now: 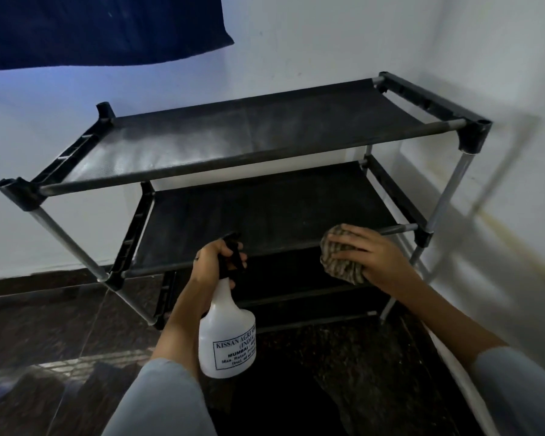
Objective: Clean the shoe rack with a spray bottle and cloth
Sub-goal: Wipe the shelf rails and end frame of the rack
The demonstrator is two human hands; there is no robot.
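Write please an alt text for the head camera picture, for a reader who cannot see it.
A person's left hand grips a white spray bottle by its black trigger head, while the right hand presses a bunched striped cloth at the front edge of the middle shelf of a black shoe rack standing in a white-walled corner.

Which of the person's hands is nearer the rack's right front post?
Right. The right hand, gripping the cloth, is beside the right front post; the left hand, holding the spray bottle, is farther left.
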